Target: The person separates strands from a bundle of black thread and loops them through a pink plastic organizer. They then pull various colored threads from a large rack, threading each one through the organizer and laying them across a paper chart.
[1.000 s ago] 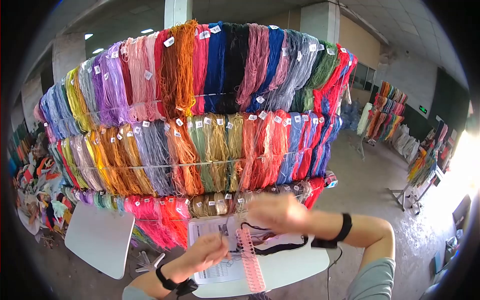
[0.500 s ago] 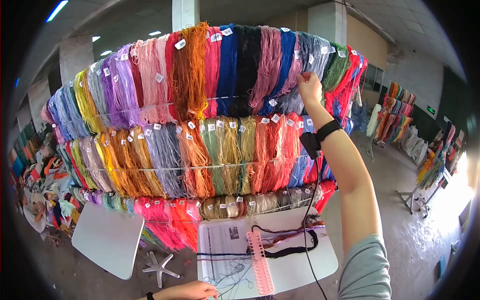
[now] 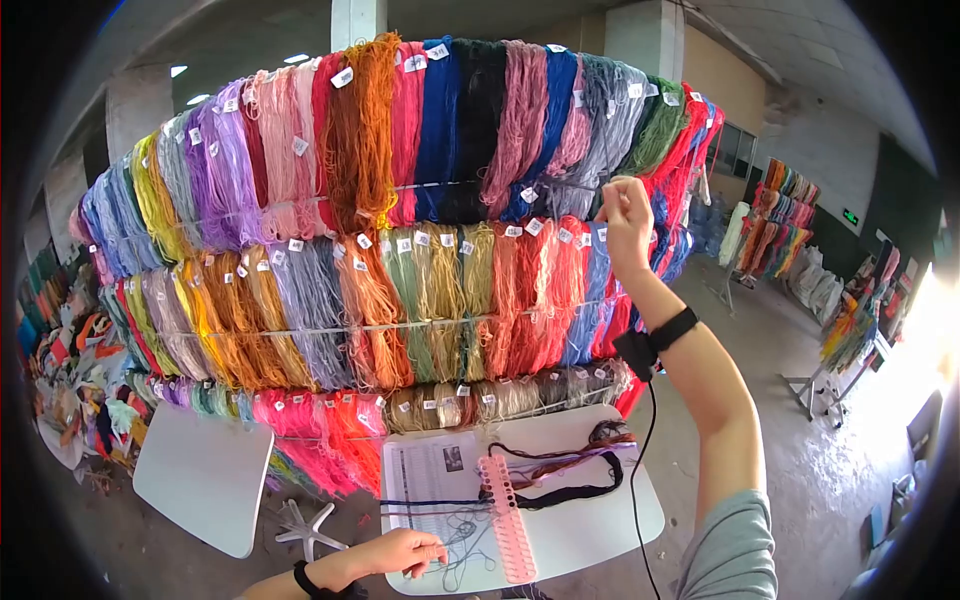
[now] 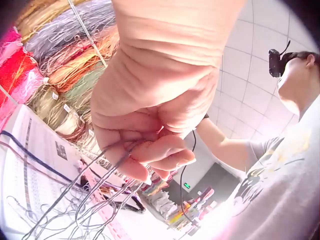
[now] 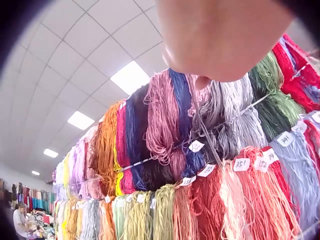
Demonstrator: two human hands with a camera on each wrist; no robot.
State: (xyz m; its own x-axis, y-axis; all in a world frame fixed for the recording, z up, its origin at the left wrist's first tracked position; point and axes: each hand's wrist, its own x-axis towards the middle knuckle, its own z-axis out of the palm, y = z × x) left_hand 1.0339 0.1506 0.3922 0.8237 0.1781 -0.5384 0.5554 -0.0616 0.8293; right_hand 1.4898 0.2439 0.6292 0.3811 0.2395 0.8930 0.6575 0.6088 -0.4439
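Observation:
My right hand (image 3: pixel 627 225) is raised in front of the upper row of the rack and pinches grey thread at the grey skein (image 3: pixel 612 125). Grey strands (image 5: pixel 202 122) run down from under this hand in the right wrist view. Low over the near side of the table, my left hand (image 3: pixel 405 550) has its fingers curled, with loose grey threads (image 4: pixel 82 205) caught between them and trailing down over a printed sheet (image 3: pixel 420 465). Right of it lies a pink strip with holes (image 3: pixel 510 530), with dark and purple threads (image 3: pixel 570 492) looped through its far end.
Rows of numbered, coloured skeins (image 3: pixel 350 280) fill the rack behind the white table (image 3: pixel 640 515). Another white tabletop (image 3: pixel 205 480) stands at left. A black cable (image 3: pixel 643 500) hangs from my right wrist. More thread racks (image 3: pixel 775 220) stand further right.
From over the pink strip, my right hand went up to the grey skein, then came down slightly with thread. My left hand dropped towards the table's near edge and rose a little again.

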